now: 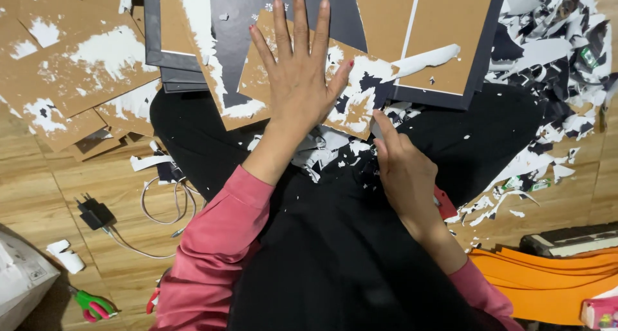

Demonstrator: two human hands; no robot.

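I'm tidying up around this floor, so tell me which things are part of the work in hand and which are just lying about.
In hand:
- left hand pressed flat on the brown cardboard piece
- right hand, fingers at that piece's edge
- torn paper scraps on the lap

Lying about:
- green-handled scissors
- black plug and white cable
- orange sheets
- cardboard stack

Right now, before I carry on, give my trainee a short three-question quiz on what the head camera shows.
1. True or false: the left hand lies flat, fingers spread, on the brown cardboard piece.
2. Which hand picks at the cardboard piece's near edge? A) left hand B) right hand
3. Fill in: the scissors on the wooden floor have handles of green and ____.

Key:
1. True.
2. B, with its fingertips at the torn white paper layer.
3. Pink.
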